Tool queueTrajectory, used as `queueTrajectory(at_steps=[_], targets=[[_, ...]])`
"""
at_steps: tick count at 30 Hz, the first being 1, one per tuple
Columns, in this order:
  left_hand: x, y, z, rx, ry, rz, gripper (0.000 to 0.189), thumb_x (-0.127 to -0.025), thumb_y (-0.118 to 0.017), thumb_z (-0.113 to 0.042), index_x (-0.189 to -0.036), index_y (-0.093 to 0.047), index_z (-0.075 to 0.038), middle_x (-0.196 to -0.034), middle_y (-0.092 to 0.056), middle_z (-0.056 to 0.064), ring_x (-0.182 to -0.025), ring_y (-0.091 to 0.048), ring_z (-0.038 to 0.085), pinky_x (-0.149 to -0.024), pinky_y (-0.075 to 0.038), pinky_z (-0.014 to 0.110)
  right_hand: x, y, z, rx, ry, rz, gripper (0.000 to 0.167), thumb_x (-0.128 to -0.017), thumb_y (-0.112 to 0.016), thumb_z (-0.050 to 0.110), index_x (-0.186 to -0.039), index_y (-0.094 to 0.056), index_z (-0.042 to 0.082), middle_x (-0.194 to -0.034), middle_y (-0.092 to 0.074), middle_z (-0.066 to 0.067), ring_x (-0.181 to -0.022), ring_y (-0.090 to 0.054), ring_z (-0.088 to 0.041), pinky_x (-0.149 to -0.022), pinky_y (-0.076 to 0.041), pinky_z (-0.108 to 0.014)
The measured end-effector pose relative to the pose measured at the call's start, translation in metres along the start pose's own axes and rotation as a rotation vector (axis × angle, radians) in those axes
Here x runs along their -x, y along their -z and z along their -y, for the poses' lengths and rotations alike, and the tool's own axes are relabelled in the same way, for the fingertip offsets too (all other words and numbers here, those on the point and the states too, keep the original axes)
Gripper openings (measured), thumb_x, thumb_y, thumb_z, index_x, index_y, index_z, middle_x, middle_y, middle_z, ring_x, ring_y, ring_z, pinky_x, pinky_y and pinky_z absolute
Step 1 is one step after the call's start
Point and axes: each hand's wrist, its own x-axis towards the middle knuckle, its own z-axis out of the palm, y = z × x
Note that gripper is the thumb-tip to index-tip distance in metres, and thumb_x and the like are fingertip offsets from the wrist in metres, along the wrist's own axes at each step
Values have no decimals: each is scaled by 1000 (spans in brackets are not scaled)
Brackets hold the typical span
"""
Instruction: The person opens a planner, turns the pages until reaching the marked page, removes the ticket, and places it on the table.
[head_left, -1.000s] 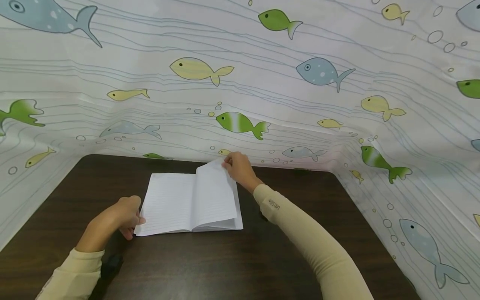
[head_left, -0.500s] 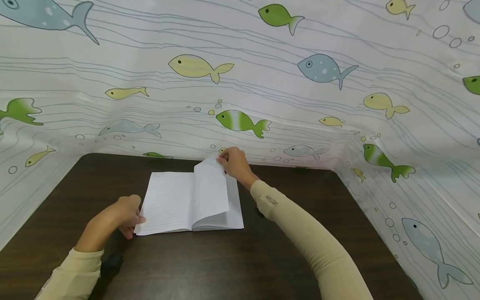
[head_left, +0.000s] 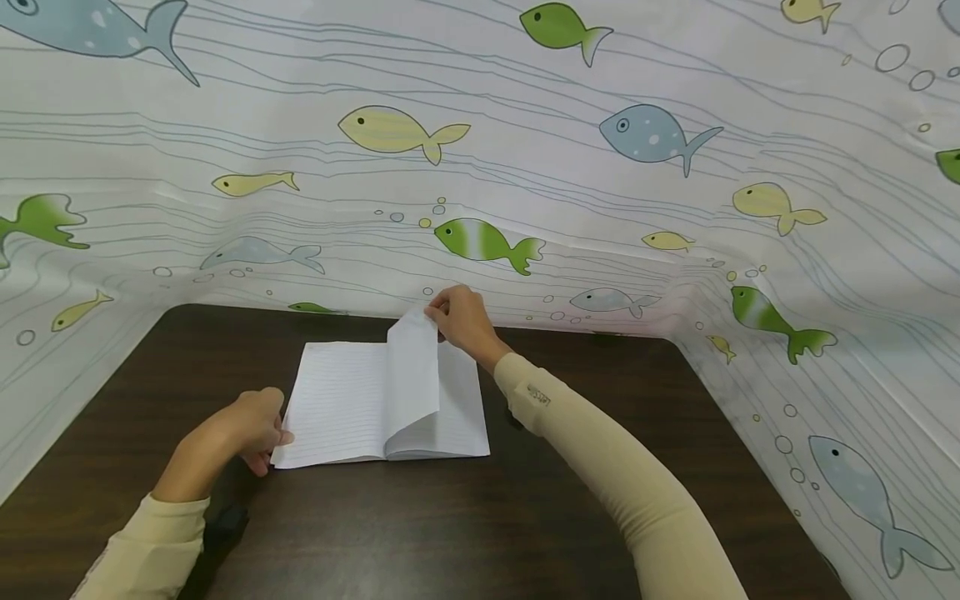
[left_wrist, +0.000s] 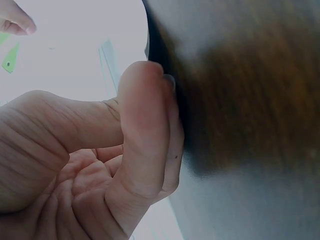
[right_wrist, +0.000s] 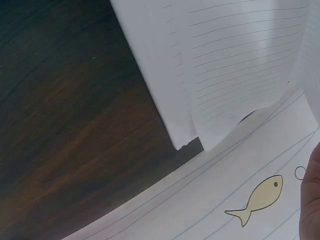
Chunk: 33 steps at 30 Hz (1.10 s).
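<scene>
An open notebook [head_left: 341,404] with lined white pages lies on the dark table in the head view. At its lower left corner my left hand [head_left: 253,427] holds the edge, thumb on top and fingers beneath. My right hand [head_left: 467,323] pinches the far outer corner of a page [head_left: 412,375], which stands raised and curves over towards the left. Lined paper [right_wrist: 240,50] fills the upper part of the right wrist view, where only a sliver of the right hand [right_wrist: 311,195] shows. Curled fingers of the left hand [left_wrist: 140,135] appear close up in the left wrist view.
The dark wood-grain table [head_left: 360,533] extends around the notebook on all sides. Behind it and along both sides hangs a white sheet [head_left: 525,192] printed with fish. Its lower edge meets the table's back edge, near the right hand.
My right hand has moved left and slightly away, bringing the raised page further over towards the spine. More of the page beneath shows. The left hand stays at the notebook's corner.
</scene>
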Motion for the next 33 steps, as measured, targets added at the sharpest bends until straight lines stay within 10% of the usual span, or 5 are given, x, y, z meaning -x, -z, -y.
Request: queueTrajectory(at_steps=[33], targets=[[2,0,-2,-10,26,12,24,-99,-73,1,-96,-51,10,-75,-60,19,-57,-70,21,-58,-66,32,-2,-28,40,-57,19,53,20,-107,-68,12,-114,-75,-5,-84,-80,-16,-59,-76,-17,-59,-61,-21]])
